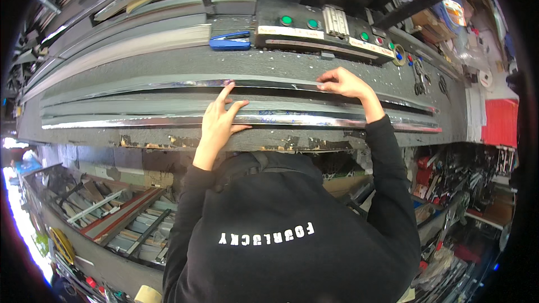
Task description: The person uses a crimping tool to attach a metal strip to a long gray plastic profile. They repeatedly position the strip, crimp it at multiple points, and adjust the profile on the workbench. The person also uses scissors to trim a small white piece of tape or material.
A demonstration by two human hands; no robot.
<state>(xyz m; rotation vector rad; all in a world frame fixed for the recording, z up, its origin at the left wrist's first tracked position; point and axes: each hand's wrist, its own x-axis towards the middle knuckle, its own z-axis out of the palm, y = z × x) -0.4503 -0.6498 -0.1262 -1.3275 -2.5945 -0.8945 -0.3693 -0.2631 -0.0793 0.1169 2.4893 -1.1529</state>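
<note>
Two long shiny metal strips lie lengthwise on a dark workbench [168,62]. The far strip [168,85] runs across the bench's middle; the near strip [140,122] lies close to the front edge. My left hand [220,119] rests flat with spread fingers between the strips, its index fingertip touching the far strip and its thumb over the near one. My right hand [343,83] presses on the far strip farther right, fingers curled down onto its edge. Both black sleeves come up from the lower edge.
A blue stapler [230,41] sits at the bench's back. Right of it is a control panel [325,31] with green, red and blue buttons. Scissors [419,78] lie at the right end. A red bin [499,122] stands far right. Metal profiles fill shelves [118,219] below.
</note>
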